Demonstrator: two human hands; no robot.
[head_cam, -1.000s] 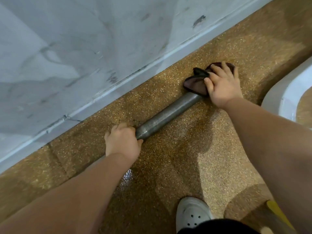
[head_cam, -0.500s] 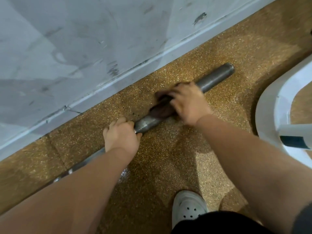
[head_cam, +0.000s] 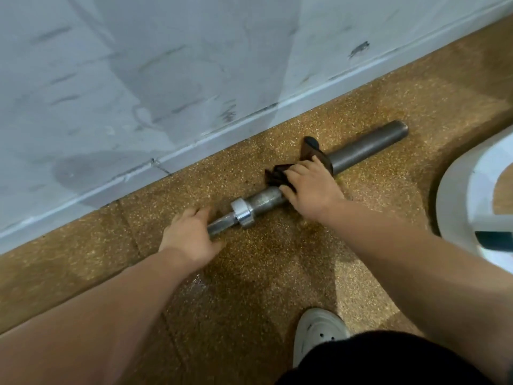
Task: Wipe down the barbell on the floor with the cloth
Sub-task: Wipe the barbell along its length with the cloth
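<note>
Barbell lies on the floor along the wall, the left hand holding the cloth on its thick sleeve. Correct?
Wrong hand: in the head view the right hand holds the cloth on the barbell sleeve; the left hand rests on the thin shaft.

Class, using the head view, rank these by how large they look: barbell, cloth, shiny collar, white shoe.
1. barbell
2. white shoe, though nearness to the camera inflates it
3. cloth, partly hidden by the right hand
4. shiny collar
</note>
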